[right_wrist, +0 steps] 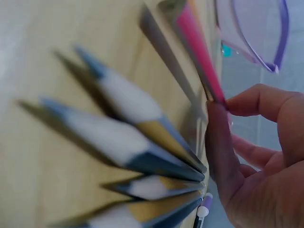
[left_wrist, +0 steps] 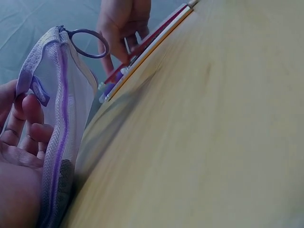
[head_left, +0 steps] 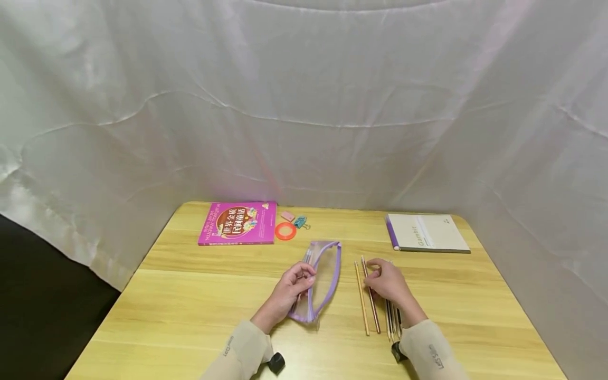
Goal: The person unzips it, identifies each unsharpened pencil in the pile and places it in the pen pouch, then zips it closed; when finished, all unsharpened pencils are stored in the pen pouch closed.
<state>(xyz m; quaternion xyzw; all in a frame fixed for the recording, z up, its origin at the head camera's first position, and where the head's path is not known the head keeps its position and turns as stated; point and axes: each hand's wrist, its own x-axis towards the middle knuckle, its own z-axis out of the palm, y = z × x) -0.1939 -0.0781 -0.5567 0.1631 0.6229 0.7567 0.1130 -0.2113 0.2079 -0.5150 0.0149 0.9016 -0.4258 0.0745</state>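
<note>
My left hand (head_left: 287,290) grips the side of a clear pencil case (head_left: 336,279) with purple zipper edging, its mouth gaping. Thin sticks show faintly through its wall. In the left wrist view, a dark ring (left_wrist: 105,47) hangs at the zipper end. To the case's right, my right hand (head_left: 391,285) pinches a reddish pencil (head_left: 373,309) between thumb and index finger; the right wrist view shows that pencil (right_wrist: 204,57) close up. A yellow pencil (head_left: 362,301) lies just left of it. Under the right wrist are several dark-striped pencils (head_left: 390,319), sharpened tips toward me.
At the back left lies a magenta book (head_left: 261,227). Beside it are an orange tape ring (head_left: 277,232), a pink eraser (head_left: 287,216) and teal binder clips (head_left: 300,221). A pale notebook (head_left: 442,232) with a purple strip lies at the back right. Grey curtains (head_left: 332,158) surround the table.
</note>
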